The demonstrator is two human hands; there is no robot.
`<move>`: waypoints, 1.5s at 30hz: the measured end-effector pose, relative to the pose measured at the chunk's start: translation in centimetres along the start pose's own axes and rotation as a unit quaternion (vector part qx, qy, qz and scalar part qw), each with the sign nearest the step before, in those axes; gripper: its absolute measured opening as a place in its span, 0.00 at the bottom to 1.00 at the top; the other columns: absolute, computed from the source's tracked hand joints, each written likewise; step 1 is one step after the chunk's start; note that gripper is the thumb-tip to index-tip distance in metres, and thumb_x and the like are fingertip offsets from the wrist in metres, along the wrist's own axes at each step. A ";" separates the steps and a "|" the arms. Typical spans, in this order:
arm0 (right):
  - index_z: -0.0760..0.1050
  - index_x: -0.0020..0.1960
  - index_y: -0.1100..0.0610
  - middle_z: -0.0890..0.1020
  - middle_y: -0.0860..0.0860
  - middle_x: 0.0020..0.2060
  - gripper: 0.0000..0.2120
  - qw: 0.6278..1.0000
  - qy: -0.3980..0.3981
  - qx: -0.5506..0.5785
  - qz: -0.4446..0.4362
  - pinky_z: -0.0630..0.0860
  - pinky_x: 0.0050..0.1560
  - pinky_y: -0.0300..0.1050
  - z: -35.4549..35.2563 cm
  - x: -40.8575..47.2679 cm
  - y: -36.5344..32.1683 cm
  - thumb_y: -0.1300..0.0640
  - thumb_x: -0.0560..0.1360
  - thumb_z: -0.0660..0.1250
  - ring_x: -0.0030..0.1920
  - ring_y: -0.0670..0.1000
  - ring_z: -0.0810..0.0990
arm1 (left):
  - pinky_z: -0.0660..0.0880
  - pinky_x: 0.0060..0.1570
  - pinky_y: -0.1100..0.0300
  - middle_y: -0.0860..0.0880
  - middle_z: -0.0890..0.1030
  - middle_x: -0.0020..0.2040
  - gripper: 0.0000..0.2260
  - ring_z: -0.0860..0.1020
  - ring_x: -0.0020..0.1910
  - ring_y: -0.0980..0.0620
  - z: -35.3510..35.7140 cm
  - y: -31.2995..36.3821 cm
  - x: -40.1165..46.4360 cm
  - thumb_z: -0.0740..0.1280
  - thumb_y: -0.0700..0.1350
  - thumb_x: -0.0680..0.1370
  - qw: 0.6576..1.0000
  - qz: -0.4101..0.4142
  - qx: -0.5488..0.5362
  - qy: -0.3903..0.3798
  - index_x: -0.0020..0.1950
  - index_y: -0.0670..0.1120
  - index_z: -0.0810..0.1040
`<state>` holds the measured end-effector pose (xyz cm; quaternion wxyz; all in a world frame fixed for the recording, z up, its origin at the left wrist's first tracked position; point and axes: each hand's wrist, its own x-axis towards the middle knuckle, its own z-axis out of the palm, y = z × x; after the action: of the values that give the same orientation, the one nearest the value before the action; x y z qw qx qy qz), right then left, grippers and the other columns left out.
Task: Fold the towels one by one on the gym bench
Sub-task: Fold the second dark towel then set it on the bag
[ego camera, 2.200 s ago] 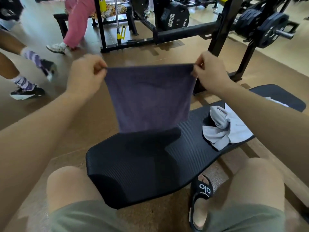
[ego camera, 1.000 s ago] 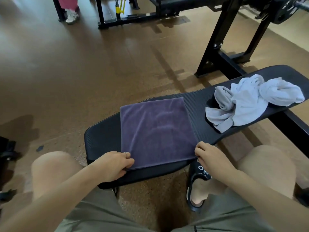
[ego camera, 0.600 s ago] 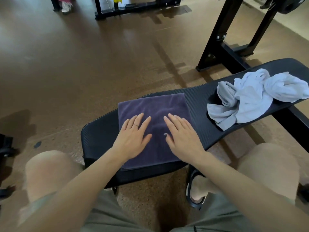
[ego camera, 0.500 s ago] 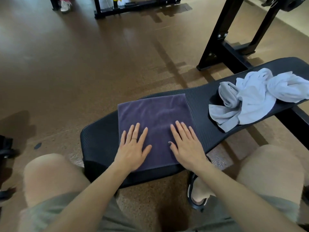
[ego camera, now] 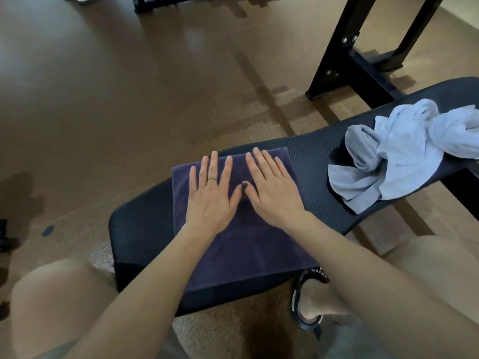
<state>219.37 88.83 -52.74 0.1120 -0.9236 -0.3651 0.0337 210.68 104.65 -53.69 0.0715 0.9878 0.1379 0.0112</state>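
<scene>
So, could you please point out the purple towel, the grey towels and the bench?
purple towel [ego camera: 248, 244]: head view, bare near half.
grey towels [ego camera: 404, 161]: head view, middle of crumpled heap.
bench [ego camera: 313, 174]: head view, bare ribbed pad.

The folded towel [ego camera: 248, 244] lies on the bench [ego camera: 145, 229] at frame centre. Both hands rest flat on its upper half, left hand [ego camera: 210, 200] beside right hand [ego camera: 272, 193]. A crumpled towel pile [ego camera: 404, 154] sits on the bench at right, apart from it. A rack frame [ego camera: 344, 53] stands on the floor at upper right, behind the bench.
</scene>
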 end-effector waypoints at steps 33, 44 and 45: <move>0.71 0.48 0.55 0.76 0.49 0.43 0.05 0.917 -0.038 0.313 0.244 0.67 0.36 0.42 -3.9 7.5 9.9 0.58 0.76 0.68 0.41 0.47 0.73 | 0.73 0.40 0.54 0.45 0.79 0.53 0.09 0.78 0.46 0.47 0.5 16.5 -7.9 0.64 0.47 0.80 0.962 0.251 -0.001 -0.111 0.59 0.47 0.74; 0.81 0.49 0.57 0.81 0.55 0.44 0.07 0.796 -0.158 0.540 0.221 0.81 0.37 0.43 -8.1 10.9 1.6 0.64 0.79 0.66 0.41 0.52 0.81 | 0.76 0.47 0.62 0.56 0.77 0.47 0.07 0.78 0.45 0.60 -7.4 2.6 -13.4 0.58 0.48 0.85 0.920 -0.062 -0.364 -0.129 0.50 0.60 0.69; 0.81 0.49 0.57 0.81 0.55 0.43 0.05 0.775 -0.185 0.563 0.221 0.82 0.39 0.44 -8.2 11.4 0.5 0.64 0.79 0.67 0.41 0.52 0.81 | 0.74 0.44 0.63 0.55 0.76 0.46 0.08 0.78 0.44 0.60 -7.5 1.7 -14.3 0.58 0.48 0.85 0.921 -0.075 -0.365 -0.112 0.49 0.61 0.68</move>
<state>229.24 94.74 -44.70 0.5316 -0.7271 -0.0806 0.4269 197.11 100.18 -46.06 0.4429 0.8746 0.1894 -0.0552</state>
